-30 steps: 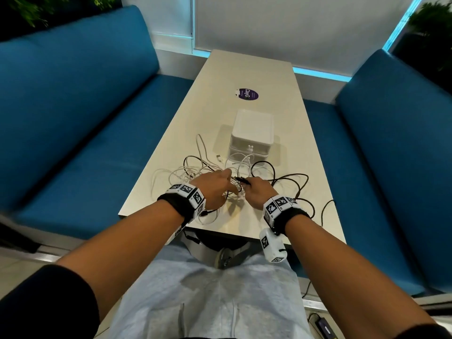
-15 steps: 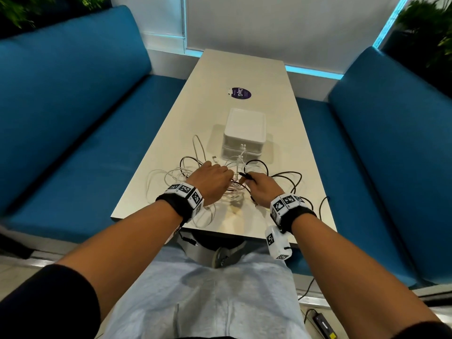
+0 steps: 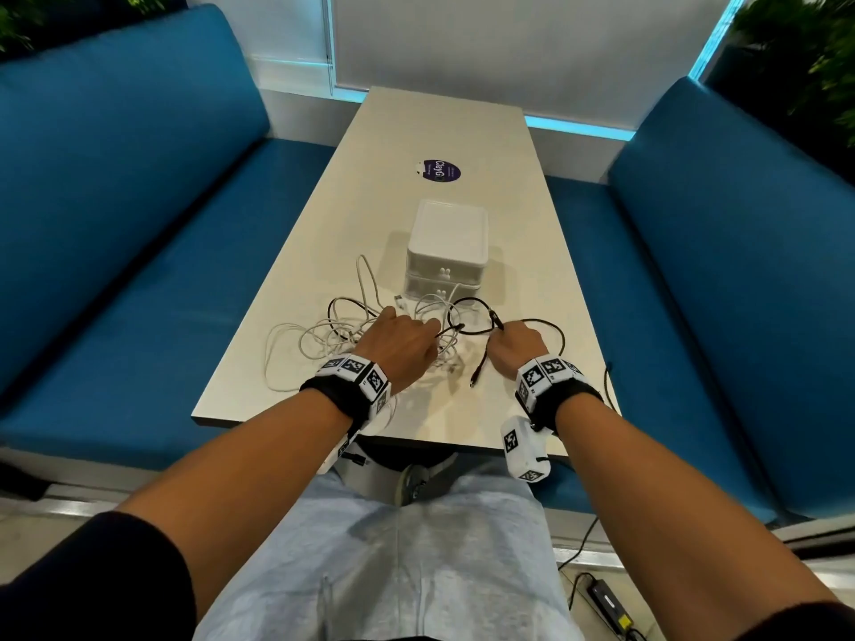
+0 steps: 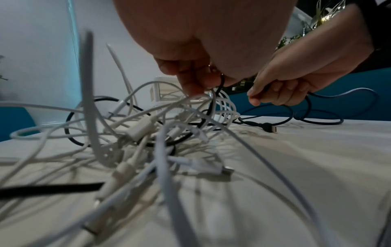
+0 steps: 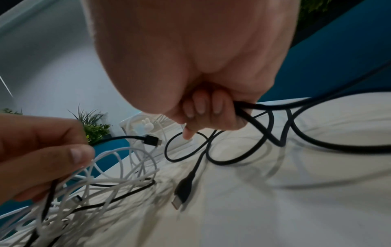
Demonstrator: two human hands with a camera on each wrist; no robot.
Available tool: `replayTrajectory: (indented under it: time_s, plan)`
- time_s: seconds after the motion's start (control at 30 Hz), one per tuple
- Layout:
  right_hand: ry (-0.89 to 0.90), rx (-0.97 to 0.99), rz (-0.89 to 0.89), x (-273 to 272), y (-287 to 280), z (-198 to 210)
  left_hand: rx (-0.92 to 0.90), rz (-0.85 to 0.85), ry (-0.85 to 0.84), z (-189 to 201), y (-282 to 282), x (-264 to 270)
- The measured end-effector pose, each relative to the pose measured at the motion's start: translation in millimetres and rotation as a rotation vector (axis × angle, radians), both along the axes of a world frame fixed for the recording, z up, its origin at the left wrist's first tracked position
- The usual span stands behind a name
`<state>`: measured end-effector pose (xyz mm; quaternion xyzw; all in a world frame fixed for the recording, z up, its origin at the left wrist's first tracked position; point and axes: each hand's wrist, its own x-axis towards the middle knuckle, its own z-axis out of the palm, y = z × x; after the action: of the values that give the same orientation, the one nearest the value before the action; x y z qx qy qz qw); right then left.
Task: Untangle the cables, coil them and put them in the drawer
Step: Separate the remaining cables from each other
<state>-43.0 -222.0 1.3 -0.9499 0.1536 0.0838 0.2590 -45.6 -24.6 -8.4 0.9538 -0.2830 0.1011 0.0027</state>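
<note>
A tangle of white cables (image 3: pixel 319 342) lies on the near end of the table (image 3: pixel 444 127), with black cable running through it. My left hand (image 3: pixel 407 340) is over the tangle and pinches a thin black cable (image 5: pixel 127 137) whose plug sticks out past the fingers. To its right, my right hand (image 3: pixel 511 342) grips a thicker black cable (image 5: pixel 264 107) in a fist. Its loops (image 3: pixel 550 330) lie to the right and its USB plug (image 3: pixel 474 379) rests on the table. The white two-drawer box (image 3: pixel 448 238) stands just behind the cables, with both drawers pushed in.
A purple sticker (image 3: pixel 438 171) is farther along the table. Blue benches flank it on the left (image 3: pixel 139 224) and right (image 3: pixel 740 270). A black cable (image 3: pixel 608 377) hangs over the right edge. A power adapter (image 3: pixel 606 603) lies on the floor.
My right hand has moved right, away from the left hand, drawing the thick black cable out of the tangle. The left hand has stayed on the pile.
</note>
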Motion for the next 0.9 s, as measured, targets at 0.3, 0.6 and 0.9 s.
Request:
replayTrajectory:
  time_s: [0.3, 0.6, 0.9]
  plan:
    - [-0.012, 0.312, 0.019, 3, 17, -3, -0.015, -0.152, -0.096, -10, -13, -9]
    - [-0.003, 0.324, 0.120, -2, 10, -6, 0.050, -0.276, -0.142, -17, -27, -6]
    - [0.076, -0.087, 0.082, -5, -28, -10, 0.089, -0.218, 0.093, -37, -13, 3]
